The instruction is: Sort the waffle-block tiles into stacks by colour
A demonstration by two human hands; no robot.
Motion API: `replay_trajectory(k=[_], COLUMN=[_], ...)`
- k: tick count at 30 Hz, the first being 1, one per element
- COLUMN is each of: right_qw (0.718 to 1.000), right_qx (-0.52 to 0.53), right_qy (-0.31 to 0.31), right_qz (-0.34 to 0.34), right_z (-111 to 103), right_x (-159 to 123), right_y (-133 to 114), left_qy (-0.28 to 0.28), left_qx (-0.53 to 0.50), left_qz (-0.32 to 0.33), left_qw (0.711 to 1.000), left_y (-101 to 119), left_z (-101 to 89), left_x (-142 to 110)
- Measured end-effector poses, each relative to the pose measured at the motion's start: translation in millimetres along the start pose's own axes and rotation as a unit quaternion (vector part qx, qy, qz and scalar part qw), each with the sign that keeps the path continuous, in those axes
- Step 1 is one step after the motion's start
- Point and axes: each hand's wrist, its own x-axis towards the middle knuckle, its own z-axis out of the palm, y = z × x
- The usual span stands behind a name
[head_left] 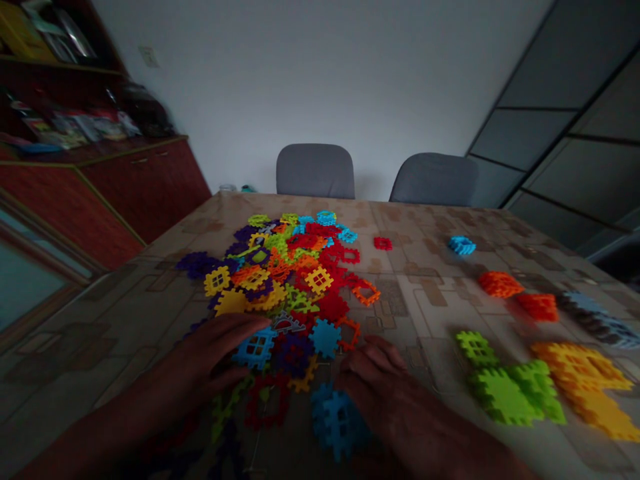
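Observation:
A heap of colourful interlocking plastic tiles (295, 280) lies in the middle of the patterned table (420, 300). My left hand (215, 350) rests flat on the near edge of the heap, fingers stretched toward a blue window tile (256, 348). My right hand (373, 373) sits by the heap's near right side, fingers curled down onto the table close to an orange frame tile (349, 332); whether it holds anything is hidden. A blue tile (336, 417) lies between my wrists.
To the right sit sorted groups of tiles: green (505, 387), yellow (585, 383), orange (500, 283), red (537, 307) and blue (461, 245). A single red tile (383, 243) lies apart. Two grey chairs (315, 171) stand behind the table, a wooden cabinet (125, 180) at left.

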Motion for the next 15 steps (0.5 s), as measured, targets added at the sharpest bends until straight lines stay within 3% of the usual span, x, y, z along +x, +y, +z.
replay_trajectory(k=[4, 8, 15], right_qw=[0.998, 0.998, 0.998], right_qx=[0.047, 0.046, 0.053], right_qy=[-0.036, -0.026, 0.014], right_qz=[-0.001, 0.016, 0.019], right_z=[-2.2, 0.6, -0.2], right_x=[5.9, 8.5, 7.6], right_y=[2.8, -2.2, 4.2], left_qy=[0.04, 0.049, -0.004], left_qx=[-0.015, -0.077, -0.215], left_qz=[-0.02, -0.065, -0.108], left_qw=[0.999, 0.994, 0.971], left_y=[8.4, 19.7, 43.3], left_z=[-3.1, 1.2, 9.3], left_x=[1.1, 0.5, 1.8])
